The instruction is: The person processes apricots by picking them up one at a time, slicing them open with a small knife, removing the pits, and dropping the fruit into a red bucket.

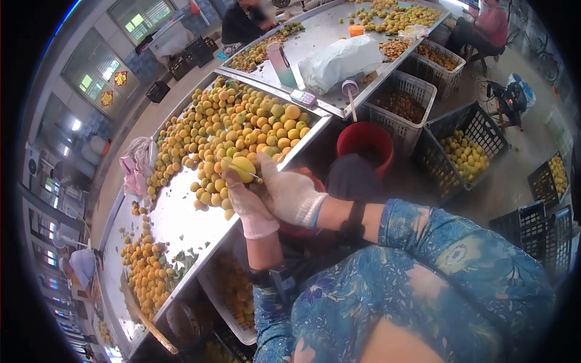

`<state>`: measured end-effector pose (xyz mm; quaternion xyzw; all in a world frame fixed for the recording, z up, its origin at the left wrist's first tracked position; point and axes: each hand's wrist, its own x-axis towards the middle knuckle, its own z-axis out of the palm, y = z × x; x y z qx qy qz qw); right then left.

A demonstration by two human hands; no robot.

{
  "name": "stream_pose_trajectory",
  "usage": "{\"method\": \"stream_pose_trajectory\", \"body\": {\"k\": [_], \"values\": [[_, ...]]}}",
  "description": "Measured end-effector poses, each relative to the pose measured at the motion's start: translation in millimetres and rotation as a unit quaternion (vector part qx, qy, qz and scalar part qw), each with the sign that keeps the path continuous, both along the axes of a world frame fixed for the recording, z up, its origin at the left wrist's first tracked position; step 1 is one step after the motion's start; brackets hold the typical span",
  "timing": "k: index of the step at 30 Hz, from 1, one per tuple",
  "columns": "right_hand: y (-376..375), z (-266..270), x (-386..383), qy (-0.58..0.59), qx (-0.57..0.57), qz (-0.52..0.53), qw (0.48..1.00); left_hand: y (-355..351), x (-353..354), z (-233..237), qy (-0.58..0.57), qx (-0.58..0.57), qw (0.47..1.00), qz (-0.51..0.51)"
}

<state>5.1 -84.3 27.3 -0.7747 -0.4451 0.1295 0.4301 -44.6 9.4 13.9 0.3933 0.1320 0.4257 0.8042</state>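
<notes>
My left hand [249, 209], in a pale pinkish glove, is closed around a yellow apricot [244, 167] at the table's near edge. Close beside it is my right hand [295, 192], in a whitish glove, its fingers curled in at the same fruit. A thin, pale, blade-like tool [252, 175] lies across the apricot near the right fingers; its handle is hidden. Just beyond both hands, a large heap of apricots [230, 124] covers part of the metal table [181, 233].
A red bucket [365, 145] stands by my knees. Crates of fruit, including a black crate [469, 151], line the right. A wooden stick [148, 320] juts over the near edge. A tumbler [280, 63] and a white plastic bag [342, 63] stand farther back. Other people sit around the tables.
</notes>
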Motion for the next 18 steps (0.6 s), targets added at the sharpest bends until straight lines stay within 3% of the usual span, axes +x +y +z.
{"method": "stream_pose_trajectory", "body": {"k": [2,4,5,10,12,13,14,16,18], "values": [[-6,7,7,0.003,-0.027,-0.008,1.0,5,1,-1,0.049,-0.002,0.999,-0.019],[-14,16,15,-0.023,-0.054,-0.014,0.998,3,3,-1,0.206,0.234,0.947,0.078],[-17,27,16,-0.03,-0.097,-0.007,0.995,8,-1,-1,0.233,0.293,0.926,0.045],[-26,25,7,-0.026,-0.085,-0.013,0.996,-6,-2,7,0.167,0.352,0.913,0.123],[-28,7,4,-0.033,-0.023,0.026,0.999,17,-1,-11,0.199,0.518,0.793,0.249],[-24,-5,3,-0.02,-0.003,0.004,1.0,5,5,-2,0.169,0.418,0.87,0.198],[-28,0,2,0.017,-0.005,-0.012,1.0,3,18,-3,0.056,0.462,0.853,0.236],[-23,-21,8,-0.009,0.078,-0.043,0.996,-9,9,14,0.227,0.442,0.857,0.134],[-6,-46,25,-0.005,0.228,-0.011,0.974,-18,12,11,0.107,0.412,0.897,0.117]]}}
